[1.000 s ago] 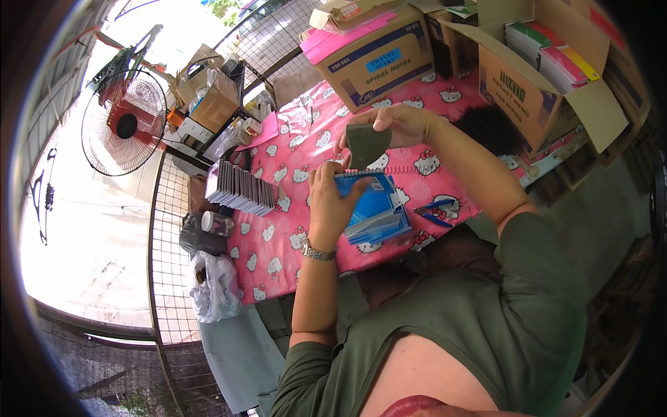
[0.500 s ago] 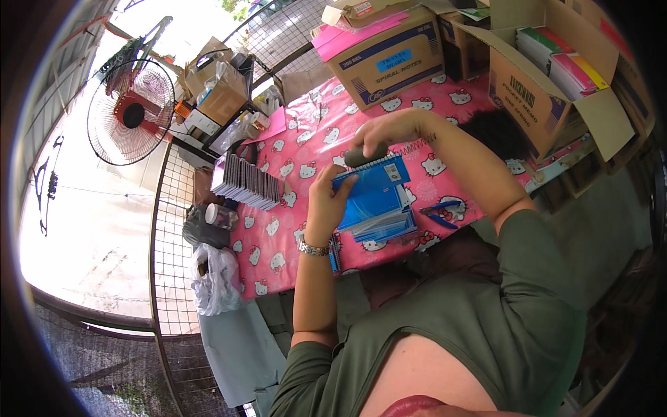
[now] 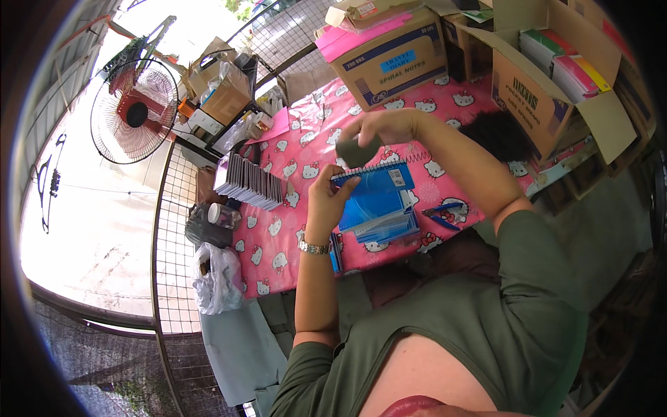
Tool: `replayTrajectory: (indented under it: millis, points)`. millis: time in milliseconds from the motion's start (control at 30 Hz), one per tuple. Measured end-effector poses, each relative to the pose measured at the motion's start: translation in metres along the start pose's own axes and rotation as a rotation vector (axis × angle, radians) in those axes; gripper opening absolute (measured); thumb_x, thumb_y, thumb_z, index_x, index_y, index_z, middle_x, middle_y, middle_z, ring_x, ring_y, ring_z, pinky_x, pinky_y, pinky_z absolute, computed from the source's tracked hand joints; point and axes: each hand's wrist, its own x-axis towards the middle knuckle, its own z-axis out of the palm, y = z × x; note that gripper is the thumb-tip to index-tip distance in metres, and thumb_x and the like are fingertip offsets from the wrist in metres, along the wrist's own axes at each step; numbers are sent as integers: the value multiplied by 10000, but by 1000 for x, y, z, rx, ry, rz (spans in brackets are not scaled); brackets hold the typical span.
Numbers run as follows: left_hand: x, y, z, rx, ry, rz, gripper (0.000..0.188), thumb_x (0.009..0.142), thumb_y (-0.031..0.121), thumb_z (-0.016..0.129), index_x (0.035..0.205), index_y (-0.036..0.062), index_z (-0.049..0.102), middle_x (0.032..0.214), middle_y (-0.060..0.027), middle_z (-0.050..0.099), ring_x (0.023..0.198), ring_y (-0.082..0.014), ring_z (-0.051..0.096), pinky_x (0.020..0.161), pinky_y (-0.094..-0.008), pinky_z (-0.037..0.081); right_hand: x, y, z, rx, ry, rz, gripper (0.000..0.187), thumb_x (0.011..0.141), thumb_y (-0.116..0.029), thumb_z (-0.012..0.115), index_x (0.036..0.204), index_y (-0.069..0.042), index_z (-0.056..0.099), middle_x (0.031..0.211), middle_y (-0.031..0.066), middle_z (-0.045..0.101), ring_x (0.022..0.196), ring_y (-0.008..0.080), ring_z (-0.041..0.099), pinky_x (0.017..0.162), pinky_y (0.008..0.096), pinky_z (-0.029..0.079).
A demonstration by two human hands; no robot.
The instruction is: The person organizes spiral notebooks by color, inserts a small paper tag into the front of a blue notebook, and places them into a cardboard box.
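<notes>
My left hand pinches the left end of a blue notebook, thumb on its cover. A wire spiral runs along the notebook's far edge, and its loose coil sticks out past the right end. My right hand holds a dark green pad just above the spiral, apart from it; whether it is rubber or cloth I cannot tell. Beneath the notebook lies a stack of blue notebooks. Blue-handled pliers lie on the table right of the stack.
A pink patterned tablecloth covers the table. At the left stands a row of dark-covered notebooks, with a white plastic bag at the edge. Cardboard boxes stand at the back, one open box at right. A fan is far left.
My right hand has lifted the green pad up off the notebook's spiral edge and slightly left. My left hand keeps its grip on the notebook.
</notes>
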Motion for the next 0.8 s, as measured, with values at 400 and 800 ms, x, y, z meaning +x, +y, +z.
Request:
replayTrajectory:
  millis: [400,800]
  points:
    - [-6,-6,4,-266,146,14,201,941,131,674,913,-22,547,677,-13,540,566,-67,560,502,-258,541,-100,257,-47,-1286,766,521,840,774,-407,765,1475,-122,398,1516,239,324,1380,455,340,1108,545,338]
    - [-17,-5,16,-264,275,-4,157,966,119,637,963,-37,647,773,-17,629,604,-74,603,506,-225,548,-152,214,95,-1106,1192,97,519,836,-252,711,1291,-40,575,1124,128,582,1094,327,549,967,436,433]
